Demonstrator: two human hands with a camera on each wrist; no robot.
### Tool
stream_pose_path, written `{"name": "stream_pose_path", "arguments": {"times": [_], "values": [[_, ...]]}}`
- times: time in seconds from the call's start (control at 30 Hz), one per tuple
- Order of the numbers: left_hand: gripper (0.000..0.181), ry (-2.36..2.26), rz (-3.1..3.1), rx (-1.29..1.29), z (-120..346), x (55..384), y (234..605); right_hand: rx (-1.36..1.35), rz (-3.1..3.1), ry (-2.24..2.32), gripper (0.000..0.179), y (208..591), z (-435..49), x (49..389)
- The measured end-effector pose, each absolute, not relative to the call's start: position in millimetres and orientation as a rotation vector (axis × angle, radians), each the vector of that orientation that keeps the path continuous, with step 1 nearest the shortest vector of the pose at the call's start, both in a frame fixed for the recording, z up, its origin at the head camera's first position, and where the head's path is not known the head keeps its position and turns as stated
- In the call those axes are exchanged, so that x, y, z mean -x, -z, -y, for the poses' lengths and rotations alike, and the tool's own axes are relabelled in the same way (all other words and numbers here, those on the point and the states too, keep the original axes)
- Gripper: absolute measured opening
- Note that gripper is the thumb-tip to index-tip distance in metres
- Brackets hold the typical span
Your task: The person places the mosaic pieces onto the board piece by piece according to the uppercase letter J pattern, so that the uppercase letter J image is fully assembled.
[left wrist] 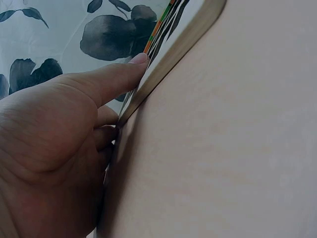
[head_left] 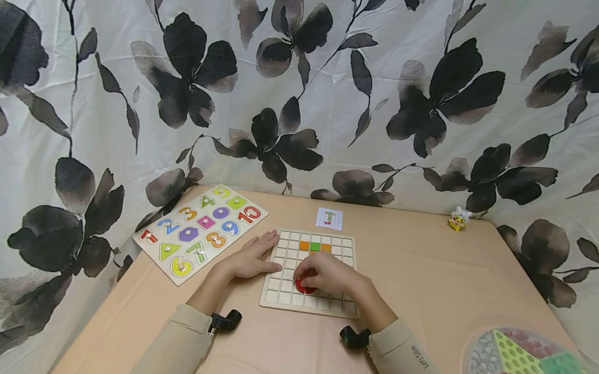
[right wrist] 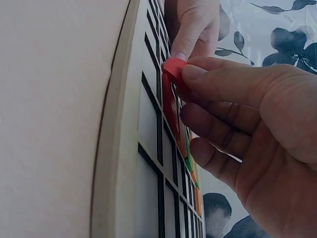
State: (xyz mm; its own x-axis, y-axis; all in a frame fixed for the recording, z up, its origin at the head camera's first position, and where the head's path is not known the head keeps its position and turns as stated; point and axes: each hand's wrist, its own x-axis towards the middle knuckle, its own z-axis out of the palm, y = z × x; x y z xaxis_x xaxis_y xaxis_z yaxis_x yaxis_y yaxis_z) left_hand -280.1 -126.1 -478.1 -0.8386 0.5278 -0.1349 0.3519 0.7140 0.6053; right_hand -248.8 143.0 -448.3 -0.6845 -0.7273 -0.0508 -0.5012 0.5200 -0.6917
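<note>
A square board (head_left: 276, 297) with a white grid and a pale wooden rim lies flat in front of me. Two orange tiles (head_left: 304, 245) and a green tile (head_left: 314, 247) form a row near its top. My right hand (head_left: 332, 273) pinches a small red block (right wrist: 174, 67) between thumb and fingertips, low over the board's middle. Beneath it, more red (right wrist: 170, 106) shows on the grid, partly hidden by the hand in the head view. My left hand (head_left: 248, 259) rests at the board's left edge, its fingers stretched along the side and its thumb (left wrist: 119, 79) touching the rim.
Left of the board lies a number-and-shape puzzle (head_left: 171, 266), set at an angle. A small pattern card (head_left: 323, 224) is behind the board. A round tray of colored pieces (head_left: 474, 363) is at near right; a small yellow-and-white figurine (head_left: 459, 218) stands at far right.
</note>
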Motion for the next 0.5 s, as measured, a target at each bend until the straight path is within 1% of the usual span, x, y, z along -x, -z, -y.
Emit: {"name": "stream_pose_path", "arguments": {"times": [0.5], "values": [[0.092, -0.84, -2.627, -0.693, 127.3, 280.4, 479.8, 1.085, -2.445, 0.845, 0.017, 452.9, -140.9, 250.2]]}}
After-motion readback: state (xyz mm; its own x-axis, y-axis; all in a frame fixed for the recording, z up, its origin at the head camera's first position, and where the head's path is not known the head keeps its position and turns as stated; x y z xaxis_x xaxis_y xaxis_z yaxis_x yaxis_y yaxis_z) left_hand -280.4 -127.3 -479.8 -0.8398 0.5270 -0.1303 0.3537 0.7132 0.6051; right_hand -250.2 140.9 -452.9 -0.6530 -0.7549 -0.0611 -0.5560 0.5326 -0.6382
